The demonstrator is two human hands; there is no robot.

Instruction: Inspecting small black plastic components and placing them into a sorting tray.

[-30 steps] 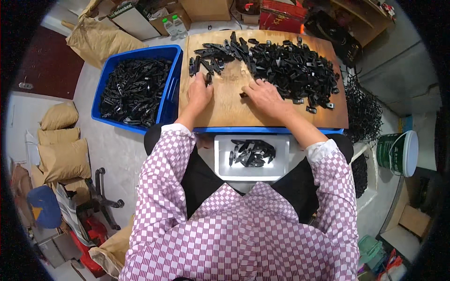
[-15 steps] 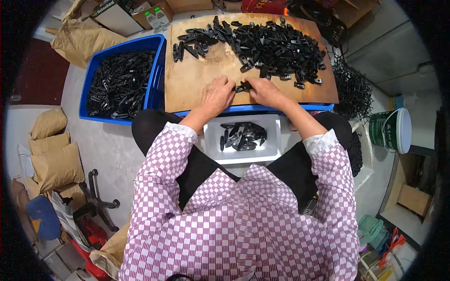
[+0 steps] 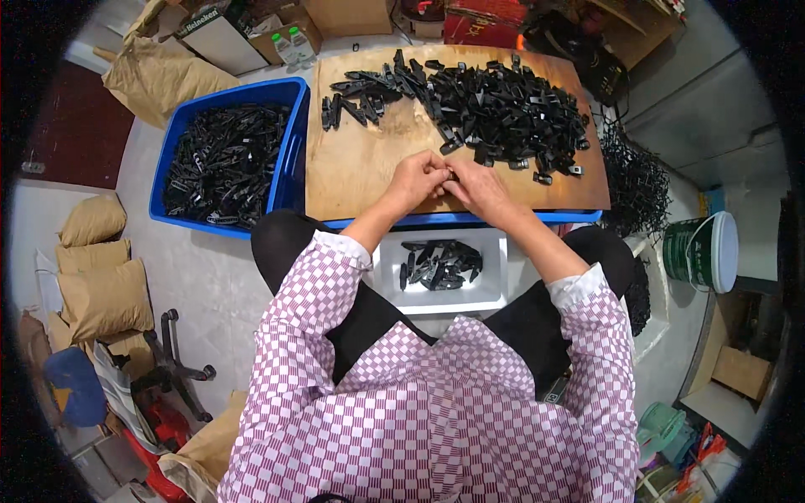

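Note:
Over the near part of a wooden board [image 3: 369, 172], my left hand [image 3: 417, 182] and my right hand [image 3: 478, 186] meet, both closed at the fingertips around a small black plastic part [image 3: 453, 175]. Most of that part is hidden by my fingers. Beyond them, a large heap of black plastic parts [image 3: 511, 109] covers the right side of the board. A smaller group of long, narrow black pieces [image 3: 365, 90] lies at its far left. Below the board's near edge, between my knees, a white tray [image 3: 390, 293] holds several long black pieces [image 3: 440, 264].
A blue bin [image 3: 289, 142] full of black pieces stands left of the board. At the right are a tangle of thin black parts [image 3: 637, 172] and a green bucket [image 3: 692, 251]. Brown paper sacks [image 3: 109, 293] and a black chair base [image 3: 176, 360] are on the left.
My hands have come together, and the black part between them is now mostly covered by my fingers. The whole scene sits slightly lower in view.

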